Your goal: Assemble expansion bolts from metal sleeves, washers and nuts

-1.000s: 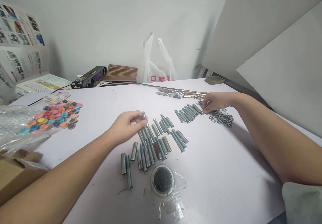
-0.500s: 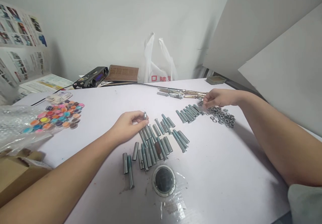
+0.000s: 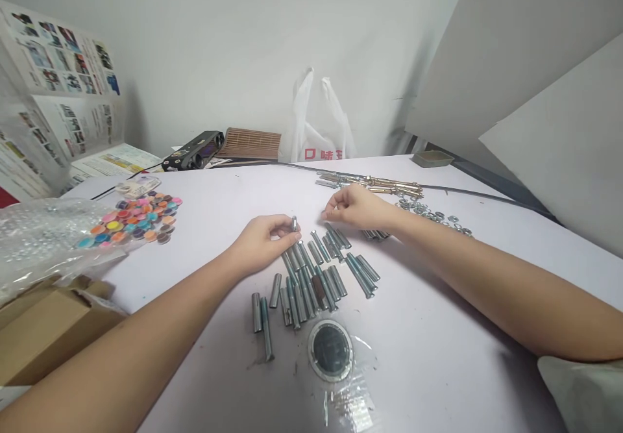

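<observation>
The left hand (image 3: 265,241) is pinching a bolt (image 3: 294,223) upright between thumb and fingers, at the far end of the loose bolts (image 3: 305,288) lying on the table (image 3: 438,374). The right hand (image 3: 354,209) is hovering between it and the washers (image 3: 439,215), fingertips nearly meeting; whether they are gripping anything, I cannot tell.

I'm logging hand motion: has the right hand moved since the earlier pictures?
Yes. Judged against the loose washers, the right hand has moved left, toward the left hand.
</observation>
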The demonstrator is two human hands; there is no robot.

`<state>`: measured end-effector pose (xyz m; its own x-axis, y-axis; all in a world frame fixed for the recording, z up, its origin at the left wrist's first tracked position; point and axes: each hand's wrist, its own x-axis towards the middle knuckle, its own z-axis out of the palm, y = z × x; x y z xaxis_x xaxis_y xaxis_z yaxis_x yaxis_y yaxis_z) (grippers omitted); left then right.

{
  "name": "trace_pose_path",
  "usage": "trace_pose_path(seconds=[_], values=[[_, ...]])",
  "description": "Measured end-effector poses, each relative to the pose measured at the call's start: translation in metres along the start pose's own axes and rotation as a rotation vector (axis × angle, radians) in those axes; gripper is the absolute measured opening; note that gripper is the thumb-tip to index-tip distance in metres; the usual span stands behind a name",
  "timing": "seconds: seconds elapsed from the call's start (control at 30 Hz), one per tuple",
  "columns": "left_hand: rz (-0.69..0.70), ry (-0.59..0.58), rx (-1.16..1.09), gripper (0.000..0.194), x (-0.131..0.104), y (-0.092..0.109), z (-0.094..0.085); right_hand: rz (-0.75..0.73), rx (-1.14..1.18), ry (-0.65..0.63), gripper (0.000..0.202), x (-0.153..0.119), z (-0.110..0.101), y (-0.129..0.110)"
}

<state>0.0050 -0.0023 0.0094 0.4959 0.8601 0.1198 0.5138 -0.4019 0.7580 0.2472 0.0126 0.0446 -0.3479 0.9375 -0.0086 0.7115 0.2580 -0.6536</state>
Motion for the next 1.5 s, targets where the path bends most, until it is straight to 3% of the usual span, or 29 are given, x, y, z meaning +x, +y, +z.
trace_pose_path(seconds=[0.13,0.33,0.43,0.8,0.97,1.1,1.3,1.5], values=[[-0.004,0.003,0.015,0.021,0.001,0.0,-0.001,0.074,0.114,-0.133,0.027,0.018,0.02,0.001],[0.011,0.004,-0.002,0.021,-0.002,-0.002,-0.001,0.061,0.04,-0.055,0.015,0.034,0.034,-0.008],[0.011,0.006,0.009,0.021,-0.003,-0.003,-0.001,0.041,0.055,-0.025,0.02,0.031,0.038,-0.006],[0.015,0.003,-0.016,0.017,-0.001,-0.004,-0.001,-0.185,-0.001,0.129,0.025,0.027,0.047,0.01],[0.02,0.002,-0.003,0.02,-0.001,-0.005,0.0,-0.282,0.159,0.241,0.023,0.019,0.047,-0.004],[0.045,0.016,-0.004,0.019,-0.002,-0.007,0.0,-0.432,0.248,0.227,0.024,0.007,0.053,-0.019],[0.066,0.006,0.008,0.024,-0.001,-0.009,0.0,-0.49,0.178,0.316,0.025,0.001,0.059,-0.018],[0.05,-0.012,-0.07,0.024,-0.002,-0.01,0.001,-0.631,0.009,0.305,0.029,0.005,0.058,-0.01]])
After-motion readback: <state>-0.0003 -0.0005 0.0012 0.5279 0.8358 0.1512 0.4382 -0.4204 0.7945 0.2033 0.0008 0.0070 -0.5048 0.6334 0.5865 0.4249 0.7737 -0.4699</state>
